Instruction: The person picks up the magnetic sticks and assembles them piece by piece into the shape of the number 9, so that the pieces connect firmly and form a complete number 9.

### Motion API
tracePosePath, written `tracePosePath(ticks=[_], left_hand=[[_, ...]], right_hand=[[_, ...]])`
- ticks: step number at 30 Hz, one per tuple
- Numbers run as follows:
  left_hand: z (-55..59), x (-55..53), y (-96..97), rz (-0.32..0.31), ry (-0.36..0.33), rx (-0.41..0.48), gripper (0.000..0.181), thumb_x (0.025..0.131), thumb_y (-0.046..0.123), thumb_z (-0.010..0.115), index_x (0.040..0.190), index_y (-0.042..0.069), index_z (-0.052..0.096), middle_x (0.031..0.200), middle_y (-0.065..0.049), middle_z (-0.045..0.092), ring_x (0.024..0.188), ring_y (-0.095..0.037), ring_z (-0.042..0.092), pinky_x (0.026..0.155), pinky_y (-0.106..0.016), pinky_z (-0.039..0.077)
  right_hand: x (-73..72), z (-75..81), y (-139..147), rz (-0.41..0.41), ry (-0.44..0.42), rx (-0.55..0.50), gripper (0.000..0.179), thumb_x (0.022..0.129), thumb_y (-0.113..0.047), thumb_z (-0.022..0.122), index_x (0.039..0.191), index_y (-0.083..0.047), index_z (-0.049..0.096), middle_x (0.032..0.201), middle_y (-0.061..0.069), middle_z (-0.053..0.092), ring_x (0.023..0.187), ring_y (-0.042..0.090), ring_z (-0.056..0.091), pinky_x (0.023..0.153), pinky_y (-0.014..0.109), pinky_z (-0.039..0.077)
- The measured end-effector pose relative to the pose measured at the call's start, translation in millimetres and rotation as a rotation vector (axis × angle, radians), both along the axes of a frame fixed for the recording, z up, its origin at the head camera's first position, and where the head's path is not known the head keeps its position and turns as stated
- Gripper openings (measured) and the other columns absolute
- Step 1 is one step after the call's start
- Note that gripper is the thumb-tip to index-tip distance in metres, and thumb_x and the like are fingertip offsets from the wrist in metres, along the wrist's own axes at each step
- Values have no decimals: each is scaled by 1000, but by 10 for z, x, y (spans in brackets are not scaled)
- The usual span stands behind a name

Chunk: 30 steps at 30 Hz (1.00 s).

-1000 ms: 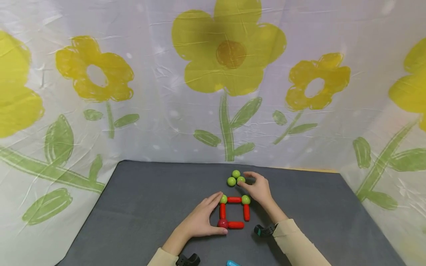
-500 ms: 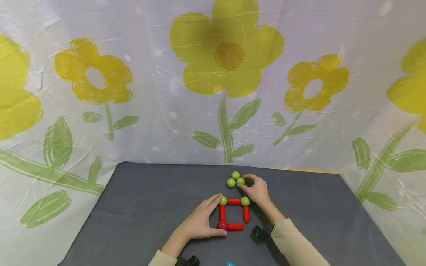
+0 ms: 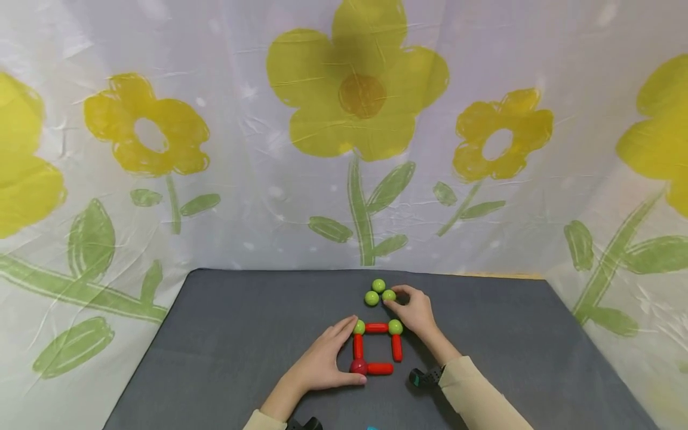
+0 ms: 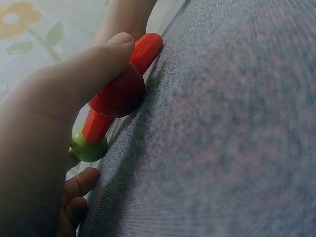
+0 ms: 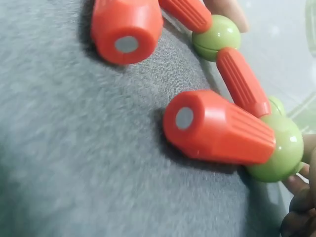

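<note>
A four-sided figure of red magnetic rods and balls lies on the dark cloth. It has green balls at its two far corners and a larger dark red ball at the near left. Its near right corner has no ball, and bare rod ends show there. My left hand holds the figure's left side, thumb against the dark red ball and fingertips at the far left green ball. Beyond the figure, my right hand pinches a loose green ball between thumb and forefinger.
Two more loose green balls sit just left of the pinched one. A sliver of a blue thing shows at the bottom edge. Behind the dark table hangs a white sheet with painted yellow flowers.
The pinched green ball has shifted slightly right, away from the other two. My left hand keeps its place on the figure. The head view has tilted up a little.
</note>
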State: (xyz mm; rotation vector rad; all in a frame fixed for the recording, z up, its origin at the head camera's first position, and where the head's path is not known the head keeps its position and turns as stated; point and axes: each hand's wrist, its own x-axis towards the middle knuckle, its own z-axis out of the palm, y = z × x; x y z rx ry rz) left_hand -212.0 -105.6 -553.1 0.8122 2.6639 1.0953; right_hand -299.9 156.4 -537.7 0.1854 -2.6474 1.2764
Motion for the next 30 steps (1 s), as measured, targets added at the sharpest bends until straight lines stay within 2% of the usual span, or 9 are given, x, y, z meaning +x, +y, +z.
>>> tracePosePath(ticks=[8,11,12,14,16,18,22,28,30], left_hand=[[-3,4,4,1,0,-12,115,84,72,77,171,17,25,175,1,25,156,-32,34,117,-65,38],[-7,3,3,0,0,-12,115,84,72,77,171,17,25,175,1,25,156,-32,34,117,-65,38],[-9,2,3,0,0,-11,115,84,72,77,171,17,25,175,1,25,156,-32,34,117,-65,38],[-9,2,2,2,-1,-6,115,84,72,78,171,16,25,175,1,25,156,-33,34,117,-65,38],[-9,3,4,5,1,-4,116,84,71,78,171,16,25,175,1,25,156,-33,34,117,-65,38],[-15,5,9,7,3,-4,115,84,71,79,170,17,26,175,1,25,155,-33,35,117,-65,38],[-22,8,22,8,3,-6,116,83,71,79,170,17,26,175,1,26,156,-32,35,118,-64,38],[23,12,9,13,-9,-1,117,82,70,80,170,16,26,175,0,26,156,-34,34,118,-65,37],[32,18,12,10,-11,4,116,83,69,81,170,16,26,175,0,26,156,-34,34,117,-65,37]], right_hand=[[194,5,135,-7,2,-29,35,91,-22,86,123,-9,78,119,11,77,113,31,70,92,51,59],[332,35,163,-8,-26,-73,36,92,-24,86,125,-10,77,120,10,76,109,24,70,85,43,59],[380,47,169,-7,-37,-97,37,92,-24,86,125,-11,77,121,9,76,103,20,69,79,38,58],[475,72,180,-5,-58,-151,38,92,-25,86,126,-12,77,121,10,75,78,12,63,64,29,50],[580,100,191,4,-78,-221,39,91,-25,87,126,-11,76,121,12,74,58,7,47,53,25,40],[686,113,205,3,-108,-288,39,90,-25,88,125,-12,76,121,13,74,47,7,32,46,24,33],[896,133,234,-12,-165,-388,38,90,-23,88,124,-13,77,122,13,72,43,7,28,45,23,32],[1146,118,261,-33,-204,-425,41,87,-25,90,123,-11,77,122,12,72,43,6,28,44,22,32],[1212,88,279,-52,-209,-431,41,86,-26,91,122,-11,77,109,9,73,43,5,28,43,22,31]])
